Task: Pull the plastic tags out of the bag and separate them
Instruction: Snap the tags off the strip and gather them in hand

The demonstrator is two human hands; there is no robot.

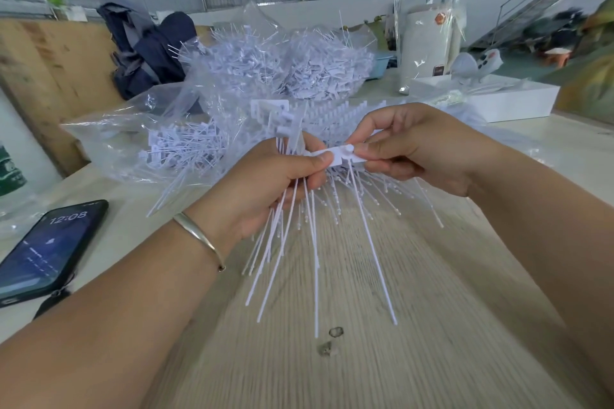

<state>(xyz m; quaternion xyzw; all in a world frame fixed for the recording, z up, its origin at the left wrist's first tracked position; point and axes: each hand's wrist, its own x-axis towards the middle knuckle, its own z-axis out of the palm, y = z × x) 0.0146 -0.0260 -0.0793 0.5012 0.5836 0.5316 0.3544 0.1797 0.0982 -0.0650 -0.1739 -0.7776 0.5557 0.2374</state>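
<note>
Hands meet above the pale wood-grain table [365,359]. The left hand [265,189] is closed in a loose fist around a bunch of white plastic tags [292,209], whose thin stems fan down and out below its palm toward the tabletop. A thin metal bangle [199,236] circles that wrist. The right hand [415,149], just beside the left, pinches the flat head of a single tag [342,154] between thumb and forefinger, the other fingers curled under; the left thumb presses the same head from the other side, so the two hands touch it together. That tag's long stem hangs down between the hands.

Beyond the knuckles of both hands lies a row of joined tags [332,116], and farther back sit clear plastic bags [282,60] heaped with more white tags. Another clear bag [149,143] holding tags lies beyond the left hand, out to its left. Beside the left forearm a phone [46,249] lies face up with its screen lit. Past the right hand stands a white box [515,103].
</note>
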